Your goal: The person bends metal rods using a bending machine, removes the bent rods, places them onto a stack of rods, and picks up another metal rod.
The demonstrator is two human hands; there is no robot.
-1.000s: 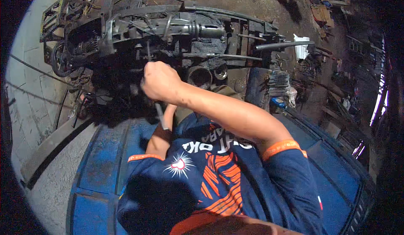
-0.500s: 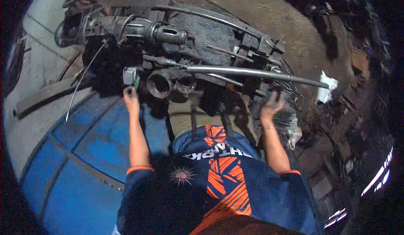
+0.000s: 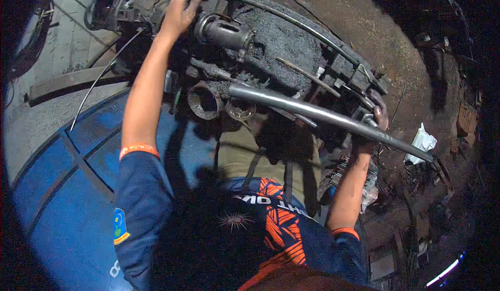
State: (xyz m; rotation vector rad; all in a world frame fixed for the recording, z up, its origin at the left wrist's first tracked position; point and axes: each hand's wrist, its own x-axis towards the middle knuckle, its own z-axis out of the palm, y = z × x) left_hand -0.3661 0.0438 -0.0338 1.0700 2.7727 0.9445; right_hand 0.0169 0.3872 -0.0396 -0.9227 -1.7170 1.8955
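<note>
My left hand (image 3: 182, 12) reaches over a greasy, lathe-like machine (image 3: 140, 10), its fingers bent together at the top beside a slotted metal cylinder (image 3: 226, 32). What lies under those fingers is hidden. A long, smooth steel bar (image 3: 307, 113) slants across the machine's near side, its right end lower in the picture. My right hand (image 3: 380, 115) is beyond the bar, and the bar crosses in front of my wrist. Its darkened fingers curl round a metal part of the machine near a thin rod; I cannot make out which part. Two round, open metal tubes (image 3: 204, 101) sit below the bar's left end.
Dark metal chips (image 3: 291, 35) fill the machine's tray, behind which a long rod (image 3: 291, 17) runs. A blue sheet-metal panel (image 3: 78, 202) with dark ribs is at my left. White crumpled wrapping (image 3: 422, 144) lies by the bar's right end. Scrap litters the floor at right.
My left hand has moved from near the small pale box up onto the machine. My right hand has gone forward past the bar to a machine part. The whole view has tilted.
</note>
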